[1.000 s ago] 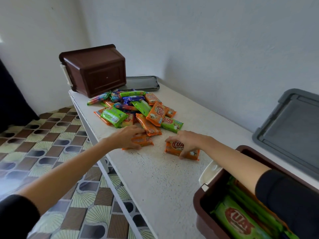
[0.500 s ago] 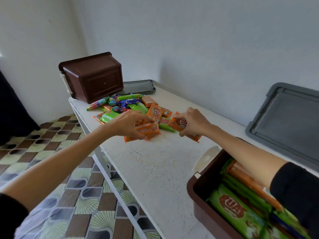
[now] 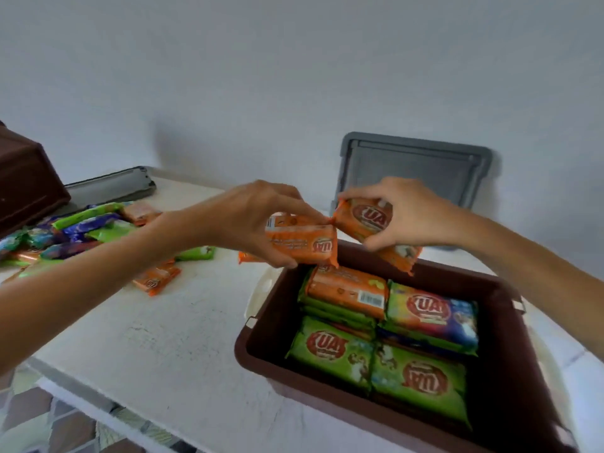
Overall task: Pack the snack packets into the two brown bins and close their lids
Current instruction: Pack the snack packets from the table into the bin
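My left hand (image 3: pixel 251 217) grips orange snack packets (image 3: pixel 302 245) just above the far left edge of the near brown bin (image 3: pixel 261 328). My right hand (image 3: pixel 405 212) holds another orange packet (image 3: pixel 369 220) over the bin's far side. Inside the bin lie several packets: green ones (image 3: pixel 330 351) in front, an orange one (image 3: pixel 346 289) and a multicoloured one (image 3: pixel 431 312) behind. The pile of loose packets (image 3: pixel 81 227) lies at the left of the white table (image 3: pixel 163 338). The second brown bin (image 3: pixel 23 181) sits at the far left, partly cut off.
A grey lid (image 3: pixel 415 171) leans against the wall behind the near bin. Another grey lid (image 3: pixel 111 188) lies flat beside the far bin. A loose orange packet (image 3: pixel 157 279) lies on the table. Patterned floor tiles (image 3: pixel 49 423) show below the table's front edge.
Both hands lifted their orange packets off the table and carried them right, to above the near bin. The view swung right and down with them.
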`<action>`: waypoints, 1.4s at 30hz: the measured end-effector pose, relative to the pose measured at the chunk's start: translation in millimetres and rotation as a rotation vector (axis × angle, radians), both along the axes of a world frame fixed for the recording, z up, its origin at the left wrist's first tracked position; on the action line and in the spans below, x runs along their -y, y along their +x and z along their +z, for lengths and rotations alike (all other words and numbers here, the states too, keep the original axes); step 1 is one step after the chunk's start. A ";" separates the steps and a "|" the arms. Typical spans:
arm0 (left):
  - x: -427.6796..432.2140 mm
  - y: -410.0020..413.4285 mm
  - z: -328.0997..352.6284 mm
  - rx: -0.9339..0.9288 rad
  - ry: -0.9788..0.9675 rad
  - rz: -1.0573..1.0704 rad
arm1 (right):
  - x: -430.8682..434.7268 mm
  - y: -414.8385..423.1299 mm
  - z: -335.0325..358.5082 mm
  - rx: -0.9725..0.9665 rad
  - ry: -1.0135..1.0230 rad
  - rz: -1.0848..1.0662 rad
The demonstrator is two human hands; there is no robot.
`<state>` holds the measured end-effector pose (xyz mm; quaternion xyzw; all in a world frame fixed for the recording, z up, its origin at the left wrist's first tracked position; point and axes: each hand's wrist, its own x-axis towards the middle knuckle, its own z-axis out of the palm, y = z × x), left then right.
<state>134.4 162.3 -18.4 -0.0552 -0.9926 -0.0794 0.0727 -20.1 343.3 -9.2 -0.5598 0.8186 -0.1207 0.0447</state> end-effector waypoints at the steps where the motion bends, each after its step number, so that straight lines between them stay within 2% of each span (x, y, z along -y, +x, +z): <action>1: -10.3 -5.7 -4.4 0.032 -0.001 -0.055 | -18.0 1.2 -3.7 0.024 0.024 -0.026; 7: -59.5 -24.7 -39.8 0.201 -0.061 -0.277 | -88.2 11.5 -43.5 0.127 0.145 -0.099; 10: -74.6 -32.3 -58.8 0.285 -0.156 -0.343 | -106.7 21.3 -61.9 0.141 0.215 -0.099; 14: -78.1 -26.7 -70.5 0.242 -0.258 -0.365 | -113.1 40.2 -78.4 0.088 0.209 -0.033; 17: -76.0 -20.9 -80.6 0.080 -0.370 -0.425 | -109.3 48.2 -84.3 -0.007 0.242 -0.001; 19: -74.4 -22.5 -89.7 0.068 -0.400 -0.479 | -106.3 51.6 -89.3 -0.055 0.299 0.035; 23: -72.1 -24.1 -93.5 0.104 -0.434 -0.472 | -101.3 55.9 -104.2 -0.097 0.430 0.072; 28: -87.9 -25.7 -94.7 0.226 -0.549 -0.369 | -95.3 54.1 -105.6 -0.095 0.413 0.047; 33: -86.7 -28.7 -95.8 0.308 -0.390 -0.302 | -90.7 52.5 -104.3 -0.102 0.345 0.032; 37: -82.7 -32.7 -84.2 0.201 -0.138 -0.295 | -83.1 49.5 -90.9 -0.065 0.274 0.005; 42: -69.5 -42.5 -55.6 0.037 0.134 -0.219 | -58.8 37.5 -63.2 -0.126 0.105 -0.017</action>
